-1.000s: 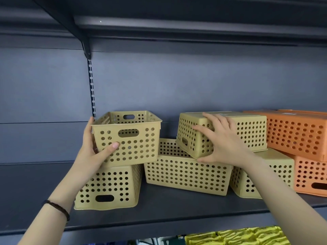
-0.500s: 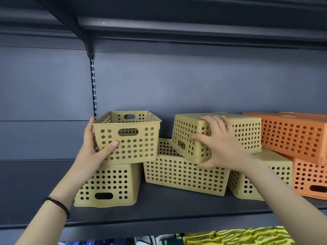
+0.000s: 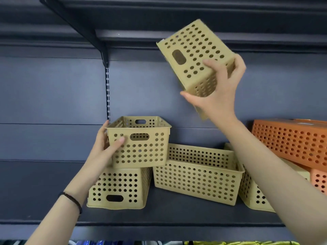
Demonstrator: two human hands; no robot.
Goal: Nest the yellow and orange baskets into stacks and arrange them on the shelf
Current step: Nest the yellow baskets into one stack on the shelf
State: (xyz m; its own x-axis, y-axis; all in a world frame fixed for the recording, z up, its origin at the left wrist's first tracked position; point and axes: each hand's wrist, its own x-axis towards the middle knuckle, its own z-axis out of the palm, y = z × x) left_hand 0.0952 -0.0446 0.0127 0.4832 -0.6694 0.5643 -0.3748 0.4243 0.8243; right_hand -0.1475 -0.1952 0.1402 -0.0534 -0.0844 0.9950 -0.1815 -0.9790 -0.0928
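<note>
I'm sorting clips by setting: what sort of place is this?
Probably a shop or stockroom aisle. The dark shelf hangs on a slotted wall upright, store-fixture style, and holds many identical yellow baskets and orange baskets, like stock. More packaged goods show on the level below.

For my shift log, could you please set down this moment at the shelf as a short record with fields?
left hand: left hand grips the upright yellow basket
upright yellow basket rests on: an overturned yellow basket
right hand: right hand holds a tilted yellow basket in the air, above the shelf
middle of shelf: wide yellow basket, open side up
right side: orange baskets, stacked, bottoms up
nesting: lifted basket not yet nested
</note>
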